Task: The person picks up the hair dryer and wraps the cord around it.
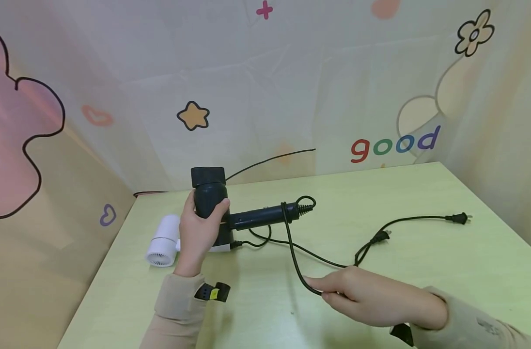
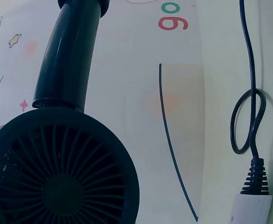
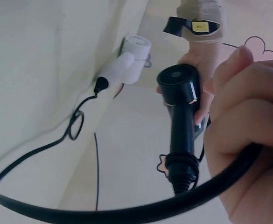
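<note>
My left hand (image 1: 200, 232) grips the barrel of a black hair dryer (image 1: 261, 217), held above the table with its handle pointing right. The dryer's round vent grille (image 2: 64, 193) fills the lower left of the left wrist view. A black power cord (image 1: 297, 264) loops around the handle's end and runs down to my right hand (image 1: 366, 295), which pinches it between thumb and fingers. Behind the left hand lies a white hair dryer (image 1: 163, 242), partly hidden, its own cord (image 2: 253, 112) leaving the end of its handle.
Two black plugs lie on the right of the pale green table (image 1: 422, 194): one plug (image 1: 459, 218) farther out, another plug (image 1: 381, 236) nearer the middle. A printed curtain (image 1: 265, 97) hangs close behind the table's back edge and along the left side.
</note>
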`<action>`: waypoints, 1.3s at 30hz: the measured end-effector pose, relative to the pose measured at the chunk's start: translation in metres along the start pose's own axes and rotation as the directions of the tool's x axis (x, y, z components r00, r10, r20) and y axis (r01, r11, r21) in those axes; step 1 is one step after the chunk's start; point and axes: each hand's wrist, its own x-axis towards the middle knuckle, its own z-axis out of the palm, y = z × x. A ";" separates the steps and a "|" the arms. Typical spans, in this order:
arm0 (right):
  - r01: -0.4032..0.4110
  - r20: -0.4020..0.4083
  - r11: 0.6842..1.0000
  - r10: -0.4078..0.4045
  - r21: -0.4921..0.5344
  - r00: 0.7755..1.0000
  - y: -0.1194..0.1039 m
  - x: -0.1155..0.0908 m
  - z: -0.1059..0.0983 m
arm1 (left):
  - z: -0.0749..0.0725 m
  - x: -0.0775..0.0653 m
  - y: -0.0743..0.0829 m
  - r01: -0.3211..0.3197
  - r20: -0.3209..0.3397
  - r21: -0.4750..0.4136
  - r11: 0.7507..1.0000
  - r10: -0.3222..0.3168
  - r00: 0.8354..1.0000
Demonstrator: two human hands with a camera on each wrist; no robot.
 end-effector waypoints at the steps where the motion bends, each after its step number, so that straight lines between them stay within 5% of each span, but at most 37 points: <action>1: -0.020 0.007 1.000 0.020 0.002 1.000 0.002 0.000 0.001 | 0.000 0.000 0.000 0.003 0.002 -0.002 1.000 -0.003 1.000; 21: -0.092 -0.022 0.995 0.093 0.039 0.995 0.042 0.014 0.024 | -0.006 -0.002 0.004 0.080 0.069 -0.105 0.991 -0.073 0.995; 32: -0.182 -0.090 0.955 0.208 0.234 0.974 0.068 0.034 0.018 | -0.009 -0.006 0.011 0.153 0.123 -0.165 0.974 -0.134 0.983; 39: -0.202 -0.154 0.945 0.247 0.259 0.957 0.081 0.046 0.012 | -0.010 -0.008 0.015 0.186 0.155 -0.177 0.967 -0.159 0.975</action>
